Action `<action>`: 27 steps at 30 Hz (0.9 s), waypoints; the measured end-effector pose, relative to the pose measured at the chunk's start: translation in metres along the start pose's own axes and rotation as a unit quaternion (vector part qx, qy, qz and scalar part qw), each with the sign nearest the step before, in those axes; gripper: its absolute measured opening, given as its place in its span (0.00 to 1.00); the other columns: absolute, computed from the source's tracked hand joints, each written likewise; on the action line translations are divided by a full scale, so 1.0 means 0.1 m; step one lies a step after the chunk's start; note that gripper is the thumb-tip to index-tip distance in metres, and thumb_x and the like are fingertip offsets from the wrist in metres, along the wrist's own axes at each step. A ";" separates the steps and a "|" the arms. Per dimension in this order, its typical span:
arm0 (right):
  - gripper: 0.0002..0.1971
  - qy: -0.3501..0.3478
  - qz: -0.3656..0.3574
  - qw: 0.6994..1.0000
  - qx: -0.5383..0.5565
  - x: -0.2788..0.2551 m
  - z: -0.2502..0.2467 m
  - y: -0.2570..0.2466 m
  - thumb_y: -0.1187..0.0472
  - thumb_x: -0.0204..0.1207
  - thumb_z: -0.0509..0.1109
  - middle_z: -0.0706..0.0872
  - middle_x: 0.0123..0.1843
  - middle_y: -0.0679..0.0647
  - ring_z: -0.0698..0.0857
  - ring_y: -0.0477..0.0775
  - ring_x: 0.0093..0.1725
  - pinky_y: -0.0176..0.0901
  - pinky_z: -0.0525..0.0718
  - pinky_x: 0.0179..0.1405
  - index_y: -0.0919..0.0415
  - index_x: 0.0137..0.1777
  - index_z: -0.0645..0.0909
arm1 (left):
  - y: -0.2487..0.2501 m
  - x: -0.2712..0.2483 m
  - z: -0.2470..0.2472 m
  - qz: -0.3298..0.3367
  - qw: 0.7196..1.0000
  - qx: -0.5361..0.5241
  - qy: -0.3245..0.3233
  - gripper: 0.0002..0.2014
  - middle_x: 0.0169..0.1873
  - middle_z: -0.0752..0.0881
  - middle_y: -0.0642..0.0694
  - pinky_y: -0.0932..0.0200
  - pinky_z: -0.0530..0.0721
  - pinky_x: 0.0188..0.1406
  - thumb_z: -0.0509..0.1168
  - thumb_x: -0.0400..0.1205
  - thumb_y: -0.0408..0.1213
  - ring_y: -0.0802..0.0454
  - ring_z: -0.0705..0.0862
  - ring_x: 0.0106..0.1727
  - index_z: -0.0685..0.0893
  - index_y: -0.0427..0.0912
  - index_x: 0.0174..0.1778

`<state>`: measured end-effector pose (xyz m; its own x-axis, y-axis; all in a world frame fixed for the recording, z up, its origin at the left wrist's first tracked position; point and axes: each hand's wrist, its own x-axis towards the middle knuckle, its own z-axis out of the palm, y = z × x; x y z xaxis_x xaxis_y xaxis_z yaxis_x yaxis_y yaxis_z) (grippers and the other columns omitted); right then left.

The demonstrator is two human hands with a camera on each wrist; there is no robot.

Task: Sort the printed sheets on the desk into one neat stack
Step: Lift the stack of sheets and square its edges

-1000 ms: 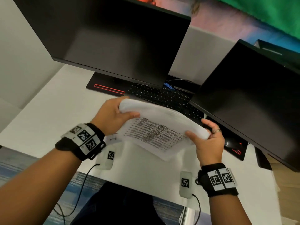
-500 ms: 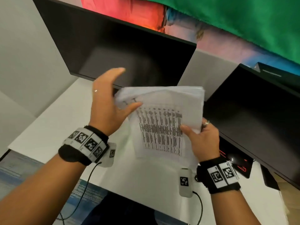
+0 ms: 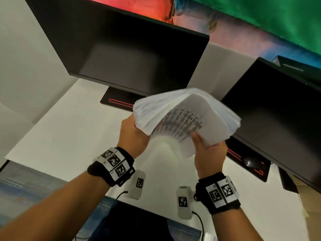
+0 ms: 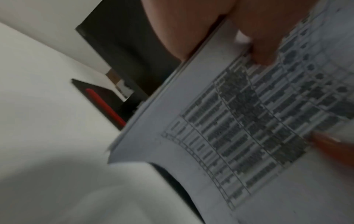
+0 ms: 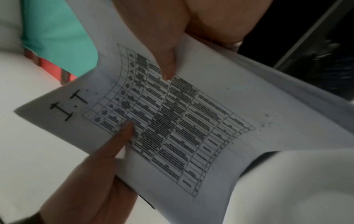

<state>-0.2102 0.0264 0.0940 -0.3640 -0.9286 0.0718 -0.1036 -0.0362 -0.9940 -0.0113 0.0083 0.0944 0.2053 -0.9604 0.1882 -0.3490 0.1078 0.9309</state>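
Note:
A thick stack of printed sheets (image 3: 187, 112) hangs in the air above the white desk (image 3: 60, 136), bowed, with its edges fanned out. My left hand (image 3: 137, 126) grips its left edge and my right hand (image 3: 199, 138) grips its lower right corner. In the left wrist view my thumb (image 4: 264, 50) presses on the printed table of the top sheet (image 4: 239, 128). The right wrist view shows that sheet (image 5: 172, 121) with "I.T." handwritten by the table. There my right thumb (image 5: 166, 60) lies on it from above, and the left thumb (image 5: 122, 136) from below.
Two dark monitors (image 3: 125, 54) (image 3: 278, 110) stand behind the stack. A monitor base with a red line (image 3: 118, 101) sits at the back. A mouse (image 3: 250, 162) glows red at the right. Two white tagged devices (image 3: 139, 183) (image 3: 184, 202) lie at the desk's front edge.
The stack went from low over the keyboard to upright, and now lies tilted flat and bowed. My left hand, lifted open half a second ago, grips the left edge again.

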 end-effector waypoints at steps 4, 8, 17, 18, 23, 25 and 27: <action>0.28 0.024 0.115 0.993 0.028 -0.09 -0.07 0.19 0.68 0.61 0.86 0.88 0.51 0.46 0.90 0.41 0.47 0.31 0.89 0.38 0.46 0.54 0.78 | -0.25 -0.11 -0.02 -0.121 0.980 -0.089 -0.127 0.36 0.60 0.87 0.55 0.55 0.88 0.62 0.82 0.67 0.45 0.64 0.87 0.60 0.75 0.49 0.69; 0.32 0.010 0.092 0.994 0.057 -0.06 -0.12 0.14 0.69 0.62 0.85 0.88 0.57 0.54 0.91 0.49 0.53 0.40 0.90 0.44 0.51 0.65 0.79 | -0.25 -0.10 -0.01 -0.108 0.977 -0.145 -0.114 0.42 0.61 0.88 0.50 0.48 0.87 0.63 0.80 0.65 0.60 0.53 0.88 0.63 0.73 0.49 0.71; 0.09 0.056 0.033 0.994 0.091 0.00 -0.06 0.01 0.62 0.77 0.71 0.88 0.46 0.49 0.90 0.51 0.46 0.48 0.89 0.44 0.46 0.52 0.84 | -0.02 0.01 0.04 0.012 0.992 -0.121 0.013 0.18 0.53 0.87 0.53 0.65 0.84 0.51 0.60 0.84 0.49 0.60 0.85 0.53 0.81 0.42 0.65; 0.08 0.064 0.026 0.994 0.083 0.00 -0.05 0.00 0.58 0.75 0.72 0.89 0.49 0.53 0.89 0.54 0.48 0.52 0.89 0.47 0.44 0.50 0.84 | -0.01 0.03 0.04 0.009 0.993 -0.117 0.015 0.17 0.54 0.88 0.52 0.63 0.85 0.53 0.60 0.85 0.46 0.58 0.86 0.55 0.81 0.43 0.65; 0.08 0.096 0.015 0.992 0.083 0.00 -0.03 -0.01 0.55 0.72 0.69 0.87 0.52 0.58 0.87 0.50 0.47 0.45 0.85 0.47 0.48 0.49 0.85 | 0.01 0.08 0.03 -0.005 0.991 -0.131 0.002 0.17 0.62 0.88 0.49 0.58 0.85 0.60 0.59 0.86 0.39 0.51 0.86 0.63 0.81 0.44 0.69; 0.07 0.097 0.009 0.992 0.077 -0.01 -0.02 -0.01 0.53 0.71 0.71 0.88 0.50 0.55 0.87 0.53 0.47 0.47 0.86 0.47 0.46 0.48 0.86 | 0.01 0.09 0.02 -0.003 0.993 -0.121 -0.004 0.17 0.64 0.88 0.50 0.60 0.86 0.60 0.60 0.86 0.39 0.51 0.86 0.64 0.80 0.42 0.71; 0.05 0.106 0.010 0.991 0.075 -0.01 -0.02 0.00 0.57 0.75 0.72 0.89 0.43 0.46 0.85 0.46 0.39 0.41 0.85 0.41 0.47 0.49 0.86 | 0.01 0.12 0.00 -0.014 0.991 -0.131 0.008 0.15 0.62 0.89 0.49 0.56 0.86 0.62 0.60 0.88 0.37 0.51 0.87 0.63 0.82 0.41 0.69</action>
<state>-0.2120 0.0279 0.0940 -0.5522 -0.8321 0.0523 0.0391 -0.0885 -0.9953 -0.0094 -0.0028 0.0973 0.2278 -0.9599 0.1636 -0.0929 0.1459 0.9849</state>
